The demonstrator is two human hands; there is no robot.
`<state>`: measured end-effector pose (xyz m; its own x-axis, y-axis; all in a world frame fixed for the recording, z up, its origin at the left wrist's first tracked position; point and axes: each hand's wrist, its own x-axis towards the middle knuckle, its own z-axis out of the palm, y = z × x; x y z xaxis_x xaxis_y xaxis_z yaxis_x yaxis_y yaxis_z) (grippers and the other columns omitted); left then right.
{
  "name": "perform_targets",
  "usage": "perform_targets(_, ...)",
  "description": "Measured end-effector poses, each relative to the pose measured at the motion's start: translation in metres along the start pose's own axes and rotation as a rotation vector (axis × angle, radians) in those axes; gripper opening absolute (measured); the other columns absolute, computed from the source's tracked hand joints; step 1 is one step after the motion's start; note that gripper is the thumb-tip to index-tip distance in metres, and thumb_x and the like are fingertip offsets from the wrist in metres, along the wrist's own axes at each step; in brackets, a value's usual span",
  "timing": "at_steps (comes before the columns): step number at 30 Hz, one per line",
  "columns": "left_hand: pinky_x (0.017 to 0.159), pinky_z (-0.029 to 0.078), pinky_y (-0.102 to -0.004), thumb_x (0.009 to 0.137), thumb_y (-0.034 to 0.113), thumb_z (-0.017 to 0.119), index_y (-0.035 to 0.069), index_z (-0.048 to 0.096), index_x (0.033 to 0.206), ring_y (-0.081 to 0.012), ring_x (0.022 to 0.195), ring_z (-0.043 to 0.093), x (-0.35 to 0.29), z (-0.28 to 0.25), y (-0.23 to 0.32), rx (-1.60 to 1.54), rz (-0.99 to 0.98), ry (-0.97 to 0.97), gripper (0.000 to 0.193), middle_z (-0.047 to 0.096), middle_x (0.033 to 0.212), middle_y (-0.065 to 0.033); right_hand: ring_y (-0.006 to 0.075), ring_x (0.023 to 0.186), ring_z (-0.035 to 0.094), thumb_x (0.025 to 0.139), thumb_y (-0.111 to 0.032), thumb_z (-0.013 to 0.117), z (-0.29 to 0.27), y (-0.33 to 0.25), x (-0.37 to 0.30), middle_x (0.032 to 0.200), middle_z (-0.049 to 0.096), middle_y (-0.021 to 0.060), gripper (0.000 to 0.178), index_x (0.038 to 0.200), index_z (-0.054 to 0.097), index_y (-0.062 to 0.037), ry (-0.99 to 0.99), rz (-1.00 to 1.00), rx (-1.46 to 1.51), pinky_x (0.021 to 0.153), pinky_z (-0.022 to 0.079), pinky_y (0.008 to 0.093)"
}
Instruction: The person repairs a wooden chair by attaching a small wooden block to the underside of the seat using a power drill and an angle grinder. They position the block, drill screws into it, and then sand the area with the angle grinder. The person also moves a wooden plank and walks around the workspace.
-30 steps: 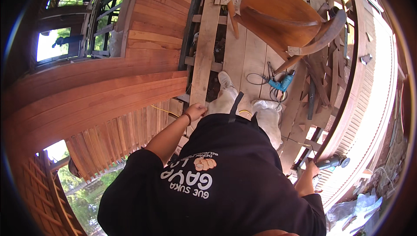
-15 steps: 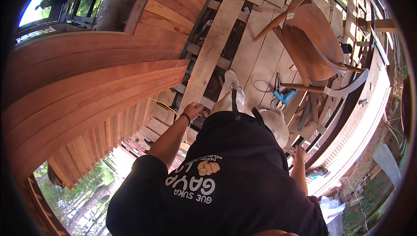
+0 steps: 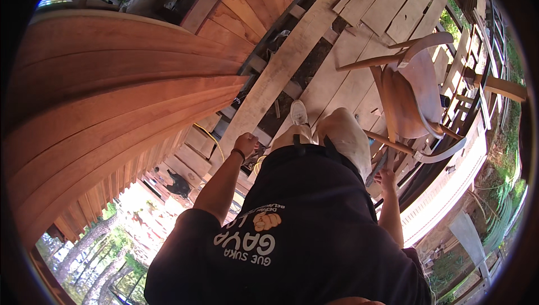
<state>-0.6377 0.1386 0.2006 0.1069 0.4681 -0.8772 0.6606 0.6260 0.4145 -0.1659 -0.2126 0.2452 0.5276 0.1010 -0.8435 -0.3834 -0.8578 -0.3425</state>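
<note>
L hand (image 3: 246, 144): out to the left of my body, fingers curled in; couldn't tell if they were closed on anything. Dark bracelet (image 3: 240, 154) on that wrist. Nearest items: yellow cable (image 3: 210, 135), just left of the hand, & long plank (image 3: 281, 63), running to the far side.

R hand (image 3: 386, 178): at my right side, fingers bent; again couldn't tell if it gripped anything. Dark strip (image 3: 377, 168) showed right by it, approx. between hand & trouser leg; contact n/d.

Wooden chair (image 3: 407, 103): far right of me, on the plank floor (image 3: 351, 74), one leg pointing twd my R hand but apart from it. Chair's stance (upright or tipped) n/d from above.

Surroundings: reddish wood panelling (image 3: 129, 97) took up the left side; floor planks had open gaps, esp. beside the long plank. Pale ribbed surface (image 3: 443, 195) ran along the right, in bright sun. Trees (image 3: 92, 249) at near left. My dark shirt (image 3: 314, 215) covered the near middle.
</note>
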Motion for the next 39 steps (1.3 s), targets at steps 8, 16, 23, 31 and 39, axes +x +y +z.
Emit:
perform_targets(8, 0.072, 0.054, -0.0314, 0.09, 0.015, 0.061, 0.0, 0.061, 0.093, -0.0178, 0.077, 0.069, 0.054, -0.04, 0.128, 0.122, 0.548, 0.339, 0.015, 0.069, 0.083, -0.0106, 0.0164, 0.063, 0.065, 0.09, -0.016, 0.059, 0.049, -0.106, 0.0, 0.071, 0.063, 0.0093, 0.019, 0.087, 0.064, 0.0026, -0.176, -0.062, -0.213, 0.057, 0.055, 0.0278)
perform_targets(16, 0.079, 0.052, -0.04, 0.085, 0.016, 0.066, 0.005, 0.063, 0.098, -0.0321, 0.094, 0.063, 0.108, -0.129, 0.425, 0.102, 0.971, 1.123, 0.017, 0.066, 0.1, -0.0127, 0.0189, 0.074, 0.068, 0.088, -0.013, 0.061, 0.085, -0.327, 0.059, 0.079, 0.067, 0.0125, 0.019, 0.091, 0.063, 0.0051, -0.281, -0.423, -0.357, 0.063, 0.056, 0.0323)
perform_targets(23, 0.099, 0.037, -0.0465, 0.09, 0.047, 0.054, 0.009, 0.065, 0.102, -0.0303, 0.108, 0.058, 0.186, -0.157, 0.477, 0.337, 0.412, 1.331, 0.041, 0.064, 0.109, -0.0123, 0.0196, 0.081, 0.068, 0.092, -0.018, 0.061, 0.156, -0.646, 0.126, 0.088, 0.07, 0.0116, 0.021, 0.105, 0.065, -0.0017, -0.135, -1.057, -0.56, 0.074, 0.052, 0.0318)
perform_targets(31, 0.097, 0.036, -0.0425, 0.09, 0.043, 0.056, 0.009, 0.064, 0.099, -0.0269, 0.103, 0.057, 0.167, -0.158, 0.498, 0.426, 0.33, 1.203, 0.036, 0.064, 0.102, -0.0083, 0.0335, 0.101, 0.063, 0.088, -0.031, 0.065, 0.333, -0.954, 0.124, 0.108, 0.067, 0.0153, 0.035, 0.11, 0.064, -0.0041, 0.232, -1.74, -0.661, 0.087, 0.05, 0.0411)
perform_targets(39, 0.098, 0.034, -0.0438, 0.084, 0.037, 0.062, 0.009, 0.062, 0.103, -0.0283, 0.103, 0.054, 0.154, -0.169, 0.503, 0.379, 0.307, 1.09, 0.034, 0.061, 0.103, -0.0098, 0.0315, 0.117, 0.053, 0.09, -0.054, 0.053, 0.419, -1.009, 0.142, 0.121, 0.062, 0.0152, 0.053, 0.115, 0.063, -0.0083, 0.355, -1.465, -1.161, 0.11, 0.029, 0.0423)
